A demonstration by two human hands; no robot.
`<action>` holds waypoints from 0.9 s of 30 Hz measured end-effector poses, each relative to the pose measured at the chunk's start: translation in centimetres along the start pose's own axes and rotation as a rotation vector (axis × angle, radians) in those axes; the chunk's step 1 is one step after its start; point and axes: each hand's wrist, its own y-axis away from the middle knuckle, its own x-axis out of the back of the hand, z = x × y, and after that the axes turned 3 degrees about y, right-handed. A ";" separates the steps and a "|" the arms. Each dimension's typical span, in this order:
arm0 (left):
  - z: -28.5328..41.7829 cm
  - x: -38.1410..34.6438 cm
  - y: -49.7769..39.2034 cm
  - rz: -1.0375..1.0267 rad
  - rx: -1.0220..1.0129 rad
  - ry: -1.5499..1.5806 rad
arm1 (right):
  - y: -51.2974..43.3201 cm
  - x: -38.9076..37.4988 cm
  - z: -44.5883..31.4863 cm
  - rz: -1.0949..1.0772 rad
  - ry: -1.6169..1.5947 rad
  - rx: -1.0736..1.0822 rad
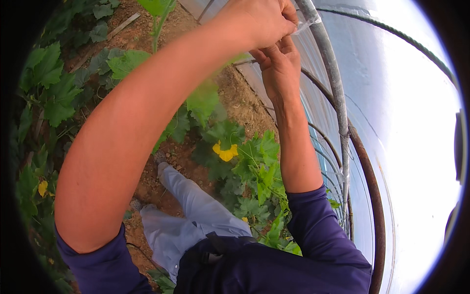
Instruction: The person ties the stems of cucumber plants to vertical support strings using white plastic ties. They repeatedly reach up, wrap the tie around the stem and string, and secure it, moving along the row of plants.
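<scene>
My left hand [266, 22] is raised at the top of the view, its fingertips pinching a clear plastic strip [303, 26]. That strip runs around a grey metal pipe [329, 60]. Just below, my right hand [282, 64] has its fingers curled up close to the left fingertips. Whether it also grips the strip is hidden between the hands. Under my left forearm, a broad green vine leaf [203, 101] is partly covered.
Leafy vines [51, 79] grow on the left, and others with a yellow flower [225, 151] near my legs. Clear plastic sheeting [404, 121] curves along the right beside a rusty pipe [367, 183]. A dark green rope [389, 28] crosses above. Bare soil [238, 95] lies below.
</scene>
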 end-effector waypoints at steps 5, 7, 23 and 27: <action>0.0 -0.1 0.5 0.086 -0.153 -0.085 | 1.6 -0.5 1.3 -0.047 0.401 0.171; -0.1 -0.2 0.4 0.137 -0.291 -0.234 | 3.8 -0.2 1.8 0.018 0.427 0.215; -1.3 -1.7 -1.1 0.398 -0.405 -0.527 | 10.2 5.0 3.2 -0.111 0.516 -0.095; -5.7 -3.8 4.2 0.277 0.075 -0.001 | 9.5 5.7 2.2 -0.241 0.420 -0.223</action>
